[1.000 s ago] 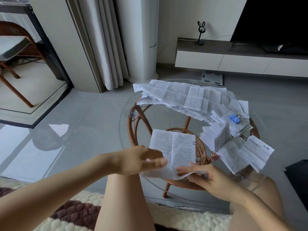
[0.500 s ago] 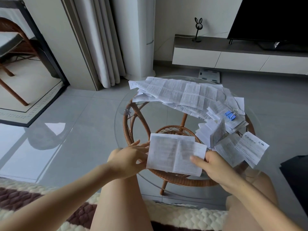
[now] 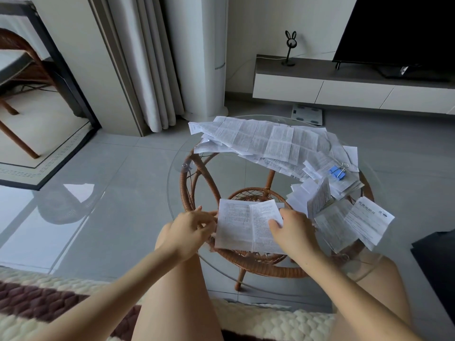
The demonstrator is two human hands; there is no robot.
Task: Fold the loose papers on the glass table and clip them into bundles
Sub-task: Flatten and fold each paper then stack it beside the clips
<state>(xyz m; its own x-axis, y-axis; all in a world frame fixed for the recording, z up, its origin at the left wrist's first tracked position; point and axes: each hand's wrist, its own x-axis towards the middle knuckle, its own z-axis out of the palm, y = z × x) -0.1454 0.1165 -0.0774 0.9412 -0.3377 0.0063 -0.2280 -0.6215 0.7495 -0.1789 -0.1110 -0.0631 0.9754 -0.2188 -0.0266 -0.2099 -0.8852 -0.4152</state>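
Note:
A printed paper (image 3: 240, 225), creased down its middle, lies over the near part of the round glass table (image 3: 234, 173). My left hand (image 3: 190, 231) pinches its left edge with curled fingers. My right hand (image 3: 294, 233) grips its right edge, thumb on top of the sheet. A heap of loose unfolded papers (image 3: 266, 140) covers the table's far side. A blue binder clip (image 3: 336, 172) sits on a stack of folded papers at the right. More folded sheets (image 3: 317, 200) and a leaflet (image 3: 366, 217) lie right of my right hand.
The glass top rests on a rattan base (image 3: 258, 264). My bare knees reach the table's near rim. A dark object (image 3: 438, 262) lies on the floor at the right. A bathroom scale (image 3: 306, 113) and a TV stand (image 3: 344, 89) are beyond the table.
The paper went from being pulled at its near edge to lying folded between both hands. My left hand moved to its left edge and my right hand to its right edge.

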